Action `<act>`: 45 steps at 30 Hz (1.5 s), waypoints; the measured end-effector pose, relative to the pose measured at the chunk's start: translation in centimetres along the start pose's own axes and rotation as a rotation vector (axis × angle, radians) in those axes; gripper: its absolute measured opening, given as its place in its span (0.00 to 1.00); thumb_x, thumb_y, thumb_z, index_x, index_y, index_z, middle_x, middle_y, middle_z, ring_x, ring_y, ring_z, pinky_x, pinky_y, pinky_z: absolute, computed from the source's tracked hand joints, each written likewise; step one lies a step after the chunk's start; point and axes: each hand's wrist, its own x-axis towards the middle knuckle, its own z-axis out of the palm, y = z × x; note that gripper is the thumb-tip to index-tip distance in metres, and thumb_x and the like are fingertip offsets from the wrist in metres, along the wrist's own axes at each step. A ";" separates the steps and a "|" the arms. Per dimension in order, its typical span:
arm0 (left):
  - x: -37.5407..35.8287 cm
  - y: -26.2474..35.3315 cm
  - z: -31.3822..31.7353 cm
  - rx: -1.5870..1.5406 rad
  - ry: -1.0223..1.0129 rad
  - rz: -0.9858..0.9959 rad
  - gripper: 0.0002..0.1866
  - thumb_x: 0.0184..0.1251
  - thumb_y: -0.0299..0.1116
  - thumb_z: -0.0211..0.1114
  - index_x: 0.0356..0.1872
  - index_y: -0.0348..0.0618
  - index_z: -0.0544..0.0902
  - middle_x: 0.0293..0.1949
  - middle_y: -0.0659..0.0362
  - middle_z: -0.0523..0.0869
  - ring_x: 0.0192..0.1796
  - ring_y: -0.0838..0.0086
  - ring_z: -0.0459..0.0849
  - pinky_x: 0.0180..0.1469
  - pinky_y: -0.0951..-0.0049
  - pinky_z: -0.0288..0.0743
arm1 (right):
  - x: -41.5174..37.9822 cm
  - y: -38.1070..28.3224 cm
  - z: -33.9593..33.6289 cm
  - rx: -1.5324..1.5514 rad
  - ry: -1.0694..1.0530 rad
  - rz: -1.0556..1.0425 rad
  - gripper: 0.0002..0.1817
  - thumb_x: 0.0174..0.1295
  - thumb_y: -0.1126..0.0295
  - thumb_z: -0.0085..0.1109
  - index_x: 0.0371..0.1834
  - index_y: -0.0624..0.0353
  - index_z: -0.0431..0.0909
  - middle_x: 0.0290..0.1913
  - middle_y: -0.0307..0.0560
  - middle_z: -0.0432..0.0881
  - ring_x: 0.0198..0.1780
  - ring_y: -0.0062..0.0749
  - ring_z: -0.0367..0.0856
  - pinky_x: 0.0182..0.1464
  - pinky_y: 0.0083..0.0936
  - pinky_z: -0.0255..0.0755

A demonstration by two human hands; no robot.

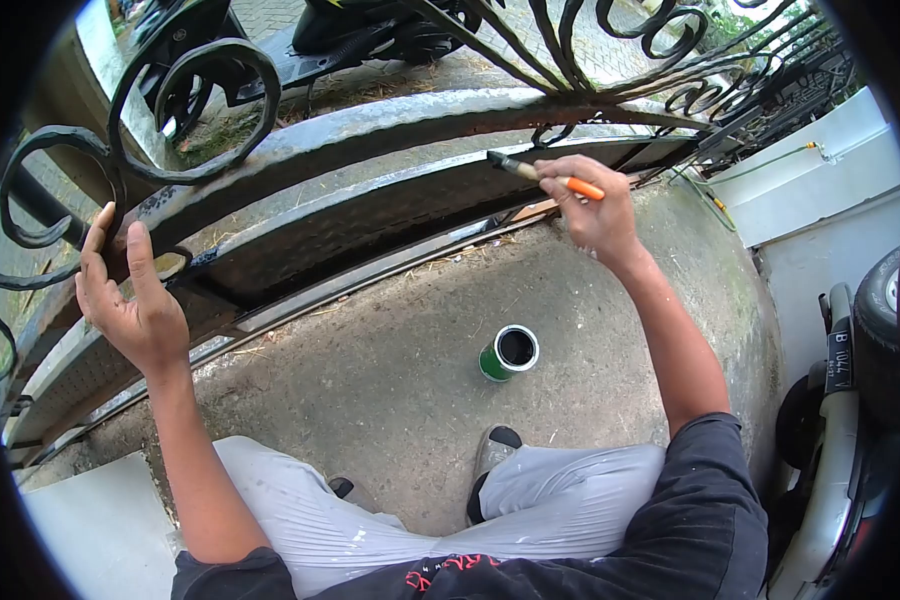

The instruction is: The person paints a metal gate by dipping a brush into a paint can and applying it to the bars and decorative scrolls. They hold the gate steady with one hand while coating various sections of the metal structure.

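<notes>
My right hand (597,212) grips a paintbrush (582,188) with an orange handle. Its dark, paint-covered bristles point left, overlapping the upper edge of the gate's lower panel in this view. On the left, my left hand (135,310) is raised against the iron gate (350,135), thumb and index finger stretched apart, fingertips right at a black scroll (65,190). The gate has a curved rail, partly whitish, and black curls above it. A green paint can (495,362), open at the top with dark paint inside, stands on the concrete between me and the gate.
Behind the gate is a parked black motorbike (310,50). A vehicle with a number plate and a wheel (880,300) stands at the right edge. A thin hose (720,205) hangs by the white wall (830,180). My legs (560,490) are bent close to the can.
</notes>
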 end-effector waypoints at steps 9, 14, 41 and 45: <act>0.1 0.7 0.1 -0.020 0.028 -0.035 0.17 0.73 0.41 0.64 0.56 0.43 0.85 0.48 0.57 0.88 0.50 0.69 0.79 0.58 0.67 0.67 | 0.7 -2.8 3.5 0.143 0.003 -0.030 0.07 0.61 0.77 0.68 0.41 0.65 0.85 0.37 0.52 0.88 0.37 0.38 0.88 0.39 0.27 0.78; 0.2 1.0 0.0 -0.069 0.036 -0.069 0.16 0.72 0.40 0.66 0.53 0.43 0.87 0.42 0.59 0.88 0.43 0.72 0.78 0.51 0.72 0.69 | 2.4 -4.1 4.3 0.839 0.034 0.479 0.14 0.73 0.69 0.60 0.50 0.71 0.81 0.45 0.58 0.87 0.42 0.34 0.88 0.48 0.28 0.86; 0.7 1.0 1.0 -0.135 0.120 -0.116 0.15 0.71 0.46 0.65 0.46 0.47 0.88 0.34 0.66 0.88 0.40 0.78 0.82 0.65 0.66 0.58 | 2.2 -7.7 8.4 0.470 0.393 0.593 0.09 0.72 0.73 0.59 0.42 0.71 0.81 0.36 0.53 0.86 0.33 0.29 0.89 0.36 0.20 0.85; 0.6 0.7 1.1 -0.125 0.123 -0.079 0.14 0.71 0.44 0.66 0.45 0.45 0.88 0.34 0.66 0.89 0.40 0.79 0.83 0.63 0.68 0.60 | 0.6 -10.2 10.0 0.914 0.714 0.591 0.08 0.73 0.73 0.58 0.43 0.70 0.75 0.35 0.53 0.84 0.33 0.32 0.89 0.37 0.21 0.86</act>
